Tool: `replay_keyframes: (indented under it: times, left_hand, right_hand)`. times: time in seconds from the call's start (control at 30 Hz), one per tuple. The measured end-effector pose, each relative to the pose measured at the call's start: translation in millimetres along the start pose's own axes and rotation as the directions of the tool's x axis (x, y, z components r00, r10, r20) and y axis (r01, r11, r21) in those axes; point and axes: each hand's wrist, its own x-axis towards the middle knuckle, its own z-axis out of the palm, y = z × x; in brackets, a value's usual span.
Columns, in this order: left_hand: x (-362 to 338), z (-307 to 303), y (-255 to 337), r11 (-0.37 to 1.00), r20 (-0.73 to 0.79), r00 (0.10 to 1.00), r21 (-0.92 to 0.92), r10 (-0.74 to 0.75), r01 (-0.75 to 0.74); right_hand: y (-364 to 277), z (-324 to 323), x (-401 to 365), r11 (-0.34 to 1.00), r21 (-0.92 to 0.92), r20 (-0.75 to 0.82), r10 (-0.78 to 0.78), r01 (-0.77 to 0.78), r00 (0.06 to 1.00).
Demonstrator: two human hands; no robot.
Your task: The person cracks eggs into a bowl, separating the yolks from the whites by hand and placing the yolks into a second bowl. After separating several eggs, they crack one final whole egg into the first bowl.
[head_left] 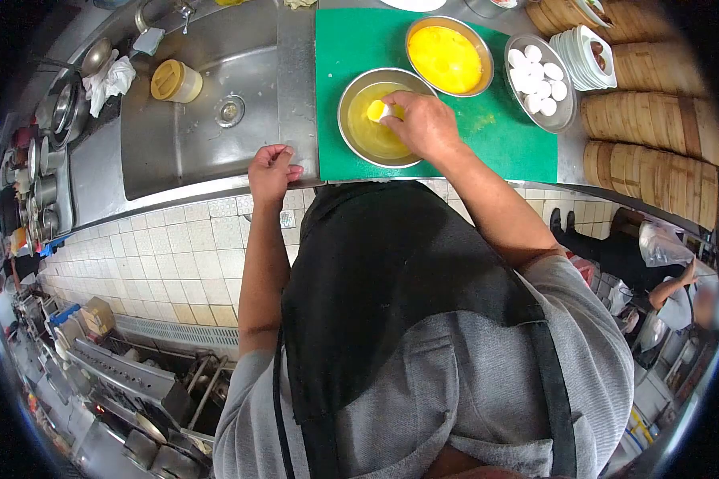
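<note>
My right hand [426,126] grips an eggshell half [388,117] with a yellow yolk [375,111] at its opening. It is over a metal bowl [348,137] of clear, pale yellow egg white [367,144]. Behind it to the right is a second metal bowl [487,62] full of yellow yolks [447,60]. Farther right, several white eggs [538,80] lie in a metal bowl [568,113]. At the front edge of the sink, my left hand [272,173] has loosely curled fingers with the thumb apart, and nothing shows in it.
Both egg bowls stand on a green cutting board [503,152]. On the left, the steel sink [216,164] holds a yellow-lidded container [176,81]. White plates [579,60] and bamboo steamers [647,120] are stacked at the right. Another person [655,283] is behind at the right.
</note>
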Motion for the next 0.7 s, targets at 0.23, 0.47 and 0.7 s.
replay_keyframes:
  times: [0.23,0.47,0.7]
  left_hand:
    - [0.8,-0.3,-1.2,1.0,0.006,1.0,0.001,0.017,-0.017]
    - [1.5,-0.6,-2.6,1.0,-0.001,1.0,0.006,0.015,-0.015]
    - [2.7,-2.1,-3.2,0.999,0.011,1.0,0.036,-0.022,0.022]
  right_hand:
    - [-2.8,1.3,0.9,1.0,0.018,-0.041,-0.006,0.007,0.999]
    - [-3.2,1.6,1.9,0.999,0.052,-0.06,-0.004,0.007,0.998]
    - [3.5,8.0,8.0,0.982,0.174,-0.051,0.082,-0.072,0.995]
